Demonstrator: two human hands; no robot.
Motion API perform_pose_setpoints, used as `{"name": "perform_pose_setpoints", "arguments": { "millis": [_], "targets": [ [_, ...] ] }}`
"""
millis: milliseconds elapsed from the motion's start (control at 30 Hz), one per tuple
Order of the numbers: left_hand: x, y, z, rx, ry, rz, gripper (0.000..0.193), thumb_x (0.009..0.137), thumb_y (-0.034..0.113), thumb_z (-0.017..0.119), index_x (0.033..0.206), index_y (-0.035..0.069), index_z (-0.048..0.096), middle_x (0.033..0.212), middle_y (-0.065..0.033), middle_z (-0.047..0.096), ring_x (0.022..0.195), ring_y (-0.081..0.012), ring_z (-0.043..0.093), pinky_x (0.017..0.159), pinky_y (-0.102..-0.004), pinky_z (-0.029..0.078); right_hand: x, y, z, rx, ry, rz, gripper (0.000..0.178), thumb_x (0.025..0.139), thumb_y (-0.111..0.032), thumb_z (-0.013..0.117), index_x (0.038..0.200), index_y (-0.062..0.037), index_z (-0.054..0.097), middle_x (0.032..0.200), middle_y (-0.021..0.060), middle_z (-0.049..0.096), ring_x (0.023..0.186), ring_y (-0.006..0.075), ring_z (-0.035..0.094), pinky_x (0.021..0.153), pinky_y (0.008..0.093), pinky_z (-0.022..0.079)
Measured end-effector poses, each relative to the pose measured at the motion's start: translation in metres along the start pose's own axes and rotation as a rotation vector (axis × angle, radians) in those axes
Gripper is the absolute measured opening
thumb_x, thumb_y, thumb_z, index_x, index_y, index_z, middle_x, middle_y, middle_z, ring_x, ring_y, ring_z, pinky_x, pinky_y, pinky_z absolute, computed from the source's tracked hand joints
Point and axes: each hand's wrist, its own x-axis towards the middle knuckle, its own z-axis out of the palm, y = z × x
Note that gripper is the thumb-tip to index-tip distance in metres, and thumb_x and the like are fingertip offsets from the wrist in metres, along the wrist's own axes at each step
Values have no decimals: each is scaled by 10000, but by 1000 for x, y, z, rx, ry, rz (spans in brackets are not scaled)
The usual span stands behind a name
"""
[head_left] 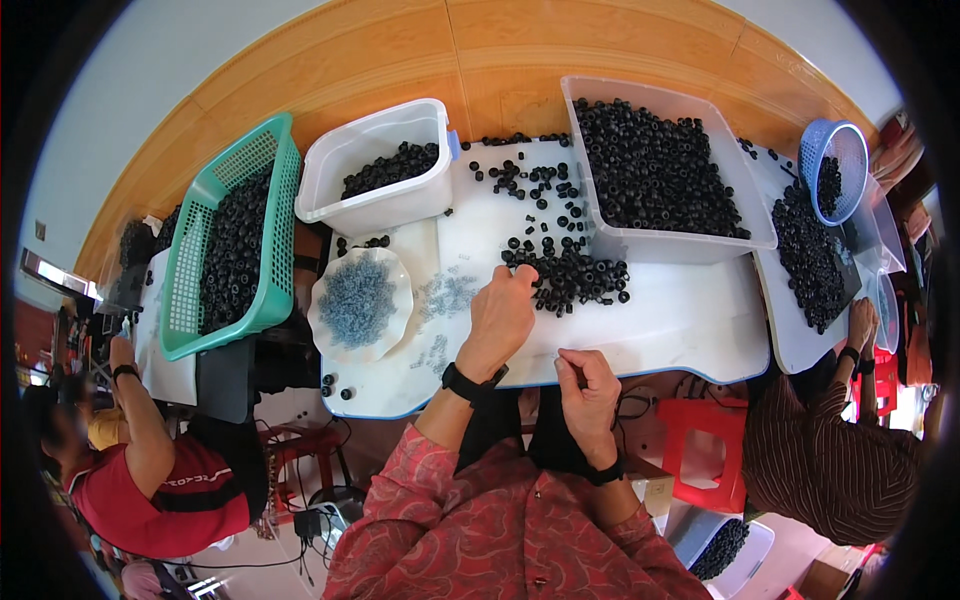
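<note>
My left hand (500, 312) reaches over the white table (690, 315), fingers bent down at the left edge of a loose pile of small black ring-shaped parts (578, 278). Its fingertips touch or nearly touch the pile; whatever is between them is hidden. Close to the table's front edge is my right hand (590, 392), thumb and forefinger pressed together. Anything in that pinch is too small to make out. Left of my left hand, small clear bluish pieces (447, 295) lie scattered beside a scalloped white plate (403, 318) heaped with similar pieces.
Behind the pile stands a large clear bin (680, 245) full of black parts. A white tub (385, 210) and green basket (278, 255) with more are at left. A blue basket (848, 145) sits far right. Co-workers (165, 490) (835, 450) sit either side; a red stool (705, 440) is below.
</note>
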Motion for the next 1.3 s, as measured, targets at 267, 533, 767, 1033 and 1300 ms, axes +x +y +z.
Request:
{"name": "perform_pose_setpoints", "arguments": {
  "millis": [267, 533, 767, 1033, 1300],
  "targets": [
    [8, -3, 9, -7, -8, 4, 145, 884, 118, 606, 1019, 77, 637, 907, -208, 599, 774, -415, 637, 671, -496, 504, -1, -1, 0, -39, 6, -5, 114, 856, 2, 682, 970, 3, 671, 860, 98, 655, 718, 155, 627, 660, 264, 494],
    [11, 7, 8, -41, 15, -29, 177, 841, 165, 702, 965, 67, 620, 934, -185, 573, 783, -390, 634, 678, -479, 502, 0, 1, 1, -51, 22, -56, 106, 858, -20, 686, 962, -12, 667, 843, 122, 649, 672, 204, 638, 608, 296, 503],
    [10, 6, 11, -96, 8, 38, 152, 824, 97, 694, 909, 53, 576, 960, -158, 557, 812, -387, 626, 692, -481, 501, 0, 4, 2, -43, 24, -59, 115, 855, -11, 685, 968, -13, 667, 841, 122, 649, 667, 203, 634, 606, 293, 501],
    [8, 5, 18, -79, -10, 150, 107, 826, 78, 673, 900, 64, 597, 947, -137, 558, 792, -378, 615, 672, -464, 500, 0, 2, 2, -64, 19, -65, 114, 855, -10, 683, 969, -11, 666, 838, 120, 648, 652, 194, 628, 595, 286, 495],
    [-2, 5, 17, -129, 14, 101, 106, 816, 17, 620, 921, 13, 637, 954, -223, 543, 805, -416, 606, 709, -479, 508, -1, 4, 2, -75, 22, -52, 109, 861, -11, 684, 970, -7, 673, 852, 101, 657, 682, 158, 623, 635, 266, 494]
  ]
}}
